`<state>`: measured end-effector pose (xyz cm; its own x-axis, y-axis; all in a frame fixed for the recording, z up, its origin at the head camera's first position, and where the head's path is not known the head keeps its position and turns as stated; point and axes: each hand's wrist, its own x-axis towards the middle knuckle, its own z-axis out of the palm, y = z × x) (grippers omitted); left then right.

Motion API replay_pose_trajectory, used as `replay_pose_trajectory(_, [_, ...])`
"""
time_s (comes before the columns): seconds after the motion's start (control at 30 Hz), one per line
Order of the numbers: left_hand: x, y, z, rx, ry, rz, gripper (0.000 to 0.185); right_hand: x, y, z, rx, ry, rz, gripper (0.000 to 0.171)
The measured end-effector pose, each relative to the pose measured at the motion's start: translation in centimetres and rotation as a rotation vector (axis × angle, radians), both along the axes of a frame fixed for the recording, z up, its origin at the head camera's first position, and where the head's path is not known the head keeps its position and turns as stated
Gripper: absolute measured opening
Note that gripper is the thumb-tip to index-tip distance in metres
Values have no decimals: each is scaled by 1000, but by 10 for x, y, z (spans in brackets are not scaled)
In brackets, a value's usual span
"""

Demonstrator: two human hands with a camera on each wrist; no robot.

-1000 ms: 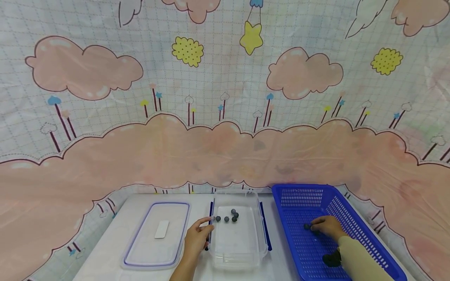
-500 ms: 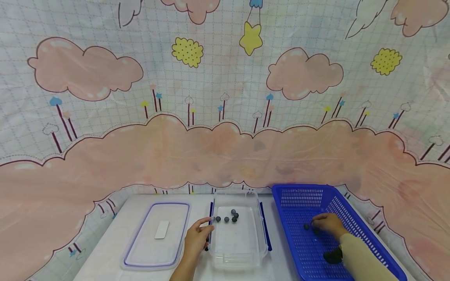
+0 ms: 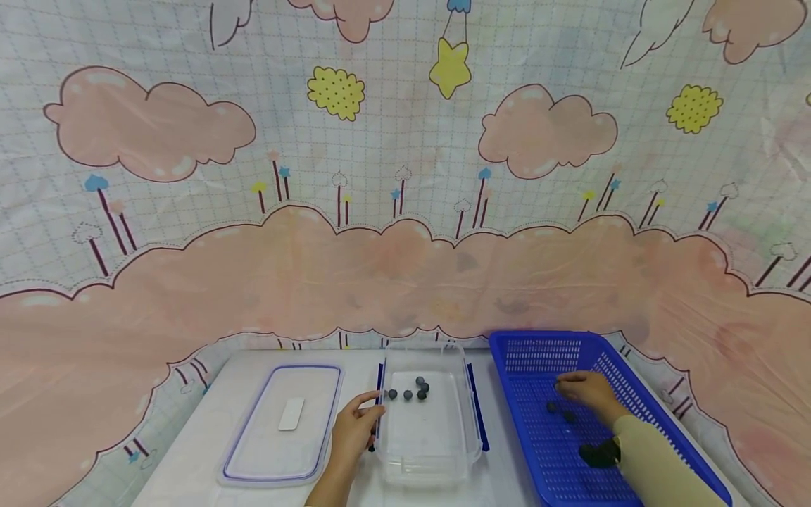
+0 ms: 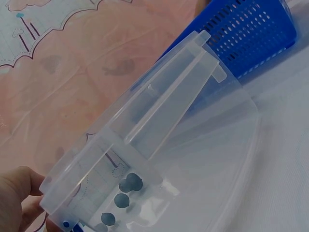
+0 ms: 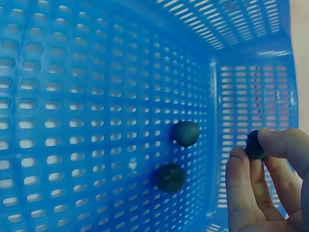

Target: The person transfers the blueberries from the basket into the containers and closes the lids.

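My right hand (image 3: 589, 394) pinches a blueberry (image 5: 255, 145) between thumb and fingertips, above the floor of the blue basket (image 3: 532, 451). Two more blueberries, one (image 5: 186, 134) a little farther up and one (image 5: 170, 178) lower, lie on the basket floor in the right wrist view. At the centre stands a clear plastic container (image 3: 431, 451), lidless, with several blueberries (image 4: 121, 200) on its bottom toward the far end. My left hand (image 3: 356, 426) holds this container at its left side, thumb and fingers at the rim.
A clear lid (image 3: 272, 465) with a purple-blue edge lies left of the container, a small white rectangle (image 3: 291, 414) on it. Blue latches (image 3: 478, 408) hang at the container's sides. A dark lump (image 3: 598, 454) shows at the right cuff. A printed cloth (image 3: 405, 274) hangs behind.
My right hand has moved up and away from the two blueberries on the basket floor, carrying one in its fingertips. The left hand has stayed at the container.
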<state>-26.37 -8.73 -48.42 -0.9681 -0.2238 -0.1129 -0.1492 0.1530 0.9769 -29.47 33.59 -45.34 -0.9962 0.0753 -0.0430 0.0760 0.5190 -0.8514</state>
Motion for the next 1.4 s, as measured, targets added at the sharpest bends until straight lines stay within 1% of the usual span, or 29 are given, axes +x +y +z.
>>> replay_pose_trajectory(0.13, [0,0,0,2,7,-4,36,0,-3,3,-7,18,13,37])
replay_pose_trajectory(0.33, [0,-1,0,-8,17,-7,37,0,-11,8,-2,11,18,40])
replay_pose_trajectory(0.43, [0,-1,0,-9,23,-4,37,0,-16,10,-17,20,24,40])
replay_pose_trajectory(0.67, [-1,0,-2,-8,8,-2,37,4,-27,14,-44,35,53,40])
replay_pose_trajectory(0.83, [-1,0,-1,-3,12,1,37,8,-36,18,-16,60,57,40])
replay_pose_trajectory(0.9, [0,0,-1,-1,15,1,37,10,-39,19,13,74,57,40])
replay_pose_trajectory(1.03, [0,0,-1,0,22,-1,37,13,-45,22,10,80,62,39])
replay_pose_trajectory(1.17, [0,-1,-1,-6,24,-3,37,12,-49,24,-6,81,78,38])
replay_pose_trajectory(1.4, [-1,0,-1,-5,24,0,37,8,-56,24,15,93,93,39])
